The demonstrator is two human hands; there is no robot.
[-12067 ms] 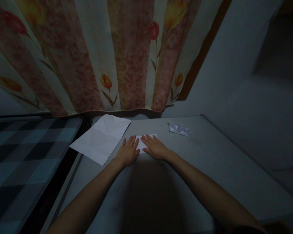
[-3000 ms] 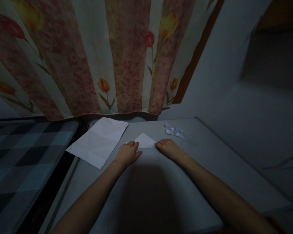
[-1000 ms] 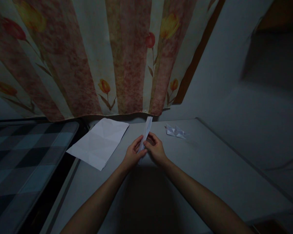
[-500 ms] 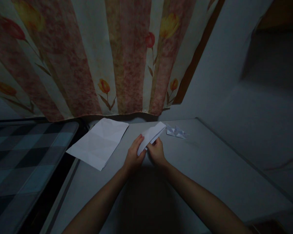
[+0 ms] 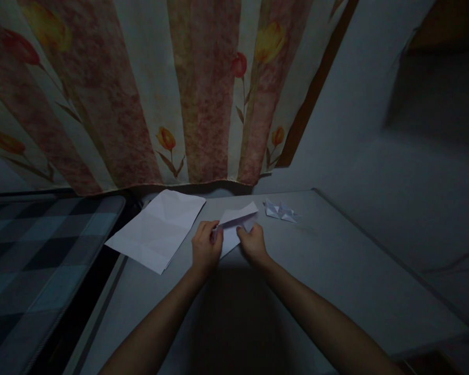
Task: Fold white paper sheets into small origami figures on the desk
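Fingers [image 5: 207, 227] of left hand [image 5: 204, 249] and right hand [image 5: 253, 244] pinch the folded paper [image 5: 238, 214], just right of the flat sheet [image 5: 156, 229] (dim light!). An uneven pull could skew the crease.

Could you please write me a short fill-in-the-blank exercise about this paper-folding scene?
The left hand and right hand together hold the half-folded paper, whose colour is ____.
The flat creased sheet lies on the ____ hand's side.
The small folded figure rests on the table, nearer the ____ hand.
Missing words: white; left; right.
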